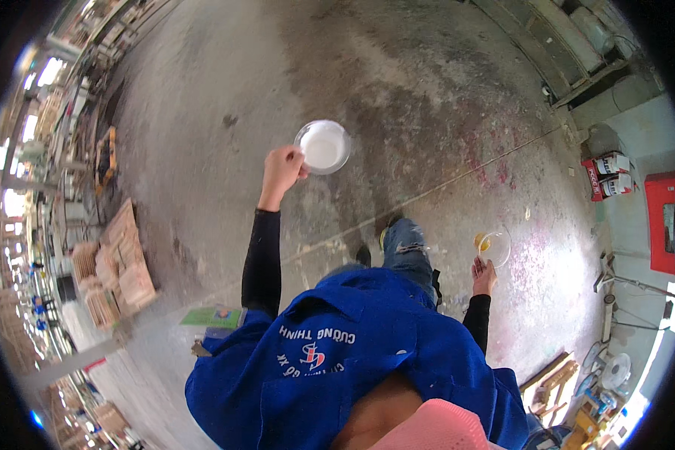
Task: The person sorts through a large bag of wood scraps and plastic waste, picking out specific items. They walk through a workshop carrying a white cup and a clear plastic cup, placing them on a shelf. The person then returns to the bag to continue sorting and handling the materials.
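Note:
Out in front of me, my left hand [282, 171] pinches the rim of a round, clear plastic cup [343, 156]. White matter [323, 145] fills its middle; whether it is liquid or paste I cannot tell. Lower and to the right, my right hand [484, 277] grips a second clear cup [501, 247] by its near edge. A small amount of something yellow-amber [483, 241] shows at that cup's far left side. The two cups are well apart, both held above the concrete floor. Some fingers of each hand are hidden behind the cups.
Stained concrete floor [427, 90] spreads ahead. Stacked wooden pieces [120, 270] lie at the left. On the right are red-and-white bags [607, 176], a red box-like unit [661, 225] by the wall, and a fan [615, 371]. Metal framing [551, 45] stands at the far right.

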`<state>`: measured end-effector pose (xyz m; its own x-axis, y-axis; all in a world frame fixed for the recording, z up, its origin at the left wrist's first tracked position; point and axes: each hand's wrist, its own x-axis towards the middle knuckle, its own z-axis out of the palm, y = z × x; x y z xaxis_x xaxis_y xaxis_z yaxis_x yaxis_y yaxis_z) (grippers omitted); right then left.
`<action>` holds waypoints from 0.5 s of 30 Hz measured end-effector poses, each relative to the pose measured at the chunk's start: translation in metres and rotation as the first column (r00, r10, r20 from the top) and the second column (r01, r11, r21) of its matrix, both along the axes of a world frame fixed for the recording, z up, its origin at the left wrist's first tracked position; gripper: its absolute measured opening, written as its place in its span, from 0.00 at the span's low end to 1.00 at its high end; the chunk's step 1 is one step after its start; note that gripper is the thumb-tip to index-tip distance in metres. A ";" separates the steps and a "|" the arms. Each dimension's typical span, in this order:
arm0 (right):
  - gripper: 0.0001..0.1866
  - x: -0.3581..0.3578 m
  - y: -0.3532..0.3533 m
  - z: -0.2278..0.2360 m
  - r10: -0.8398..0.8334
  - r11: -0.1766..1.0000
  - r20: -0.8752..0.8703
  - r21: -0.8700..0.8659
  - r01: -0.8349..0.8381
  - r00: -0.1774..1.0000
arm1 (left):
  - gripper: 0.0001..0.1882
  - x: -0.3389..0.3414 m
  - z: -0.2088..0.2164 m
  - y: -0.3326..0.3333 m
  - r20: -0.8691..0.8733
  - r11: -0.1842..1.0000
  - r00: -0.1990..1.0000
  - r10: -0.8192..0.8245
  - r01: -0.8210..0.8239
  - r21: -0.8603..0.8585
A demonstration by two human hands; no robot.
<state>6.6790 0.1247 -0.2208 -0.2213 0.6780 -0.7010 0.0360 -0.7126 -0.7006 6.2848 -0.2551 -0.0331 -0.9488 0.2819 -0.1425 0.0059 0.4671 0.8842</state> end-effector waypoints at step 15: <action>0.16 -0.474 0.303 -0.012 0.112 0.990 0.064 0.082 -0.117 0.992 | 0.12 -0.387 -0.052 0.214 0.241 0.966 0.949 0.205 -0.157 -0.207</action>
<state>6.2054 0.4272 -0.2325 -0.2605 0.7086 -0.6558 0.1573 -0.6390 -0.7529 5.8976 -0.0406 -0.0853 -0.9050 0.0546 -0.4218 -0.3105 0.5929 0.7430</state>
